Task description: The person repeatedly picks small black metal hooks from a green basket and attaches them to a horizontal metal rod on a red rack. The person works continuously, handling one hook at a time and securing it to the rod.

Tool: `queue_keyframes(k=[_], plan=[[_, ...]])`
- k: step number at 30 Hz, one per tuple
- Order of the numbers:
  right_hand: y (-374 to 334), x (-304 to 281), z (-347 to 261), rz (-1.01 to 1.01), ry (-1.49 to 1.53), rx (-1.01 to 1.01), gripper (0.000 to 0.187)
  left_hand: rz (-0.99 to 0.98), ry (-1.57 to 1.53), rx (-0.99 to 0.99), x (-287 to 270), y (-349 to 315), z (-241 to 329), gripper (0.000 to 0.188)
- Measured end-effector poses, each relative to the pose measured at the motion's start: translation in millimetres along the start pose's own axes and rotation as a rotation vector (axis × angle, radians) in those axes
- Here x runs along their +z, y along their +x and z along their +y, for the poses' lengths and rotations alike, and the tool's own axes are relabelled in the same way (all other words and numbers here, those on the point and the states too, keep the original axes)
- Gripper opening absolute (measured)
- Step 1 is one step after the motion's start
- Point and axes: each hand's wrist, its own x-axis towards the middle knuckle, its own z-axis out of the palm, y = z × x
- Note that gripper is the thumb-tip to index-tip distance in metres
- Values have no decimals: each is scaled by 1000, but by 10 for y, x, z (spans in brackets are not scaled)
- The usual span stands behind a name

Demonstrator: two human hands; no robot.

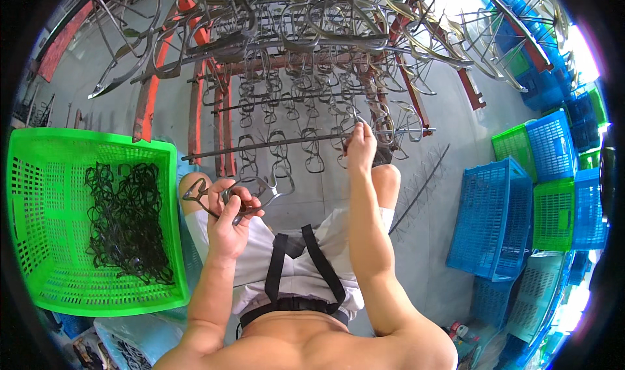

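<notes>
My left hand [228, 217], over my left thigh, is closed round a few dark, glossy goggle-shaped frames [272, 189] that stick out on both sides of it. My right arm stretches forward to the hanging rack. There my right hand [361, 148] is closed, its thumb and fingertips at a thin grey frame [355, 114] near the right part of a low horizontal rod [296, 139]. Similar goggle-shaped frames [314, 158] hang from that rod in a row. My fingers partly hide where the right hand meets its frame.
A green basket [49, 288] on my left holds a heap of dark frames [127, 223]. Orange-red posts [221, 119] carry the rods. On the floor to the right lies a hooked rod [424, 184], with stacked blue baskets [485, 217] and green baskets [553, 213] beyond.
</notes>
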Motion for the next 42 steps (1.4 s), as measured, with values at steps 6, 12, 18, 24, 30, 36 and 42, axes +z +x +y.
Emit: queue_keyframes(k=[6,12,18,24,30,36,42], plan=[[-289,330,36,297,-333,-425,27,-4,-1,-12,59,56,-105,29],[-94,251,97,290,-407,-490,27,-31,4,-29,54,56,-96,29],[-103,-28,-99,-45,-9,-30,31,-45,9,-27,44,62,-73,29],[-1266,57,-301,-301,-203,-237,33,-107,66,107,47,85,-232,33],[-1560,385,-300,-276,317,20,26,-340,648,186,45,46,-345,18],[-866,584,-251,37,387,-90,23,-230,588,-263,-103,74,-279,16],[-602,803,-117,125,397,-19,21,-260,713,-343,-263,52,-122,23]])
